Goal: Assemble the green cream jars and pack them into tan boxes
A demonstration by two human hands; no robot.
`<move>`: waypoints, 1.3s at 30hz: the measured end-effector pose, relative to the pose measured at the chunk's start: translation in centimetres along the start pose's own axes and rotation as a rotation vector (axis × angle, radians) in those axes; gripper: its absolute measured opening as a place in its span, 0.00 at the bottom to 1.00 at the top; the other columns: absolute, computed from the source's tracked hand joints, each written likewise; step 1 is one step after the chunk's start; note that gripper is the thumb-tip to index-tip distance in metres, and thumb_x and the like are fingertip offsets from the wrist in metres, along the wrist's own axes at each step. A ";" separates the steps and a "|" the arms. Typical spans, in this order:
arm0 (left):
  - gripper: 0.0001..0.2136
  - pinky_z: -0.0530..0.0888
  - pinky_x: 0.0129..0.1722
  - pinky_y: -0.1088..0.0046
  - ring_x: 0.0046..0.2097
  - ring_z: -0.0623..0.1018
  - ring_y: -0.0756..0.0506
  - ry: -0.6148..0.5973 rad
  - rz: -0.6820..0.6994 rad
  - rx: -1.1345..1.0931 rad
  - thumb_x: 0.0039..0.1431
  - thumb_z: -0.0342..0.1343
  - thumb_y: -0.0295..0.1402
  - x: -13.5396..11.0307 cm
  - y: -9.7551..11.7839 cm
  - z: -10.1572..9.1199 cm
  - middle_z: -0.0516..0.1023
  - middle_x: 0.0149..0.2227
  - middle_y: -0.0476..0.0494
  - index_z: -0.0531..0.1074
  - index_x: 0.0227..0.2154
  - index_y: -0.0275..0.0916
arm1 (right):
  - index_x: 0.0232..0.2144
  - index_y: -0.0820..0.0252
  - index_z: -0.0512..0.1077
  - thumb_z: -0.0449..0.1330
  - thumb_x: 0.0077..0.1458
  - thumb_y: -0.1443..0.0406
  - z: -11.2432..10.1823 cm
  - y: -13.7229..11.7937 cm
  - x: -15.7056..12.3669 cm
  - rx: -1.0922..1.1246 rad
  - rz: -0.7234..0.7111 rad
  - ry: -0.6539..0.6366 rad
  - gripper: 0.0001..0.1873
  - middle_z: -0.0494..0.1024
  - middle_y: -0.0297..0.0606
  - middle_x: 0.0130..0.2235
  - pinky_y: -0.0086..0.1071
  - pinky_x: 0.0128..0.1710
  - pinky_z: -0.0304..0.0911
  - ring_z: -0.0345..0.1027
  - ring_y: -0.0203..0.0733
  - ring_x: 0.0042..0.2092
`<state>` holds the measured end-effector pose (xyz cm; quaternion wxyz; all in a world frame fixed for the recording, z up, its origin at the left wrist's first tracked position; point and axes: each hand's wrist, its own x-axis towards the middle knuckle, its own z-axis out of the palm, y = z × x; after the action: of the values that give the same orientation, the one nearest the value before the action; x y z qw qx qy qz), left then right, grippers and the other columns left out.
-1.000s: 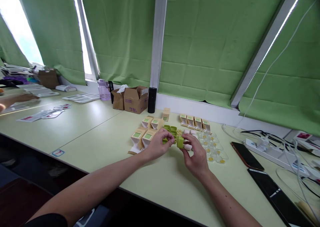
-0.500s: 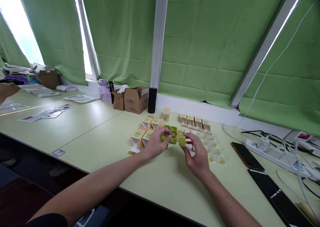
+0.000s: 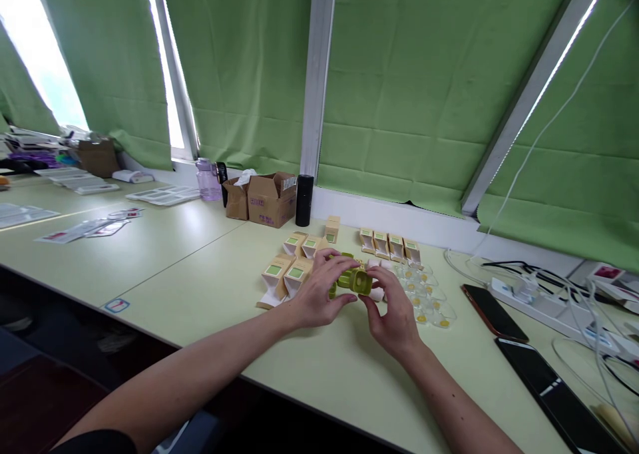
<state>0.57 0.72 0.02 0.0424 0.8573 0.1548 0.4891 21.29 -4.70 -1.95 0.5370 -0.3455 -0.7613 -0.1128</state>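
My left hand (image 3: 321,291) and my right hand (image 3: 394,311) meet over a small green plastic case (image 3: 357,281), each pinching one side of it just above the table (image 3: 210,274). More green pieces lie behind it, partly hidden by my fingers. Small tan cardboard boxes with green labels (image 3: 285,272) stand to the left, and a row of the same boxes (image 3: 389,243) stands behind. Clear plastic shells with yellow dots (image 3: 424,297) lie to the right.
Two brown cartons (image 3: 263,198), a black cylinder (image 3: 303,200) and a purple bottle (image 3: 206,179) stand by the window ledge. Two dark phones (image 3: 493,311) and a power strip with cables (image 3: 539,294) lie at the right. Flat packets (image 3: 84,227) cover the far left.
My left hand has come round onto the green case that my right hand held, and the case has turned to show its wide face. A person's hand at the far left has left the view.
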 end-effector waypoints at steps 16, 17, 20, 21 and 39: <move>0.21 0.72 0.60 0.44 0.61 0.68 0.32 0.013 -0.040 -0.012 0.65 0.67 0.33 -0.1 -0.4 0.3 0.80 0.53 0.34 0.74 0.59 0.41 | 0.57 0.57 0.71 0.57 0.67 0.74 -0.2 0.0 0.1 -0.153 -0.112 -0.079 0.19 0.74 0.56 0.57 0.46 0.46 0.80 0.78 0.54 0.54; 0.21 0.72 0.60 0.44 0.61 0.68 0.32 0.014 -0.040 -0.012 0.65 0.67 0.33 -0.1 -0.5 0.3 0.80 0.53 0.34 0.74 0.59 0.41 | 0.57 0.57 0.71 0.57 0.67 0.74 -0.2 0.0 0.1 -0.155 -0.116 -0.080 0.19 0.74 0.56 0.57 0.46 0.47 0.80 0.78 0.54 0.54; 0.20 0.72 0.60 0.44 0.60 0.68 0.33 0.024 -0.027 -0.009 0.66 0.66 0.33 -0.2 -0.5 0.3 0.81 0.53 0.34 0.74 0.59 0.40 | 0.57 0.58 0.71 0.56 0.67 0.74 -0.2 -0.1 0.2 -0.157 -0.121 -0.081 0.19 0.74 0.57 0.57 0.46 0.46 0.80 0.77 0.54 0.53; 0.20 0.72 0.60 0.44 0.60 0.68 0.33 0.027 -0.024 -0.008 0.66 0.66 0.33 -0.2 -0.5 0.3 0.81 0.53 0.34 0.74 0.59 0.40 | 0.57 0.58 0.71 0.56 0.67 0.74 -0.1 -0.1 0.3 -0.156 -0.121 -0.081 0.19 0.74 0.57 0.57 0.46 0.46 0.80 0.77 0.54 0.53; 0.21 0.73 0.59 0.45 0.59 0.69 0.33 0.025 -0.053 -0.008 0.66 0.66 0.36 -0.2 -0.4 0.2 0.81 0.53 0.34 0.75 0.60 0.41 | 0.56 0.55 0.73 0.57 0.68 0.74 0.0 0.3 -0.2 -0.084 -0.083 -0.072 0.18 0.74 0.55 0.58 0.50 0.51 0.79 0.74 0.56 0.59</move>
<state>0.61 1.07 -0.33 0.0568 0.8465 0.1762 0.4991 21.50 -4.55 -2.16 0.4891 -0.3397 -0.7884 -0.1543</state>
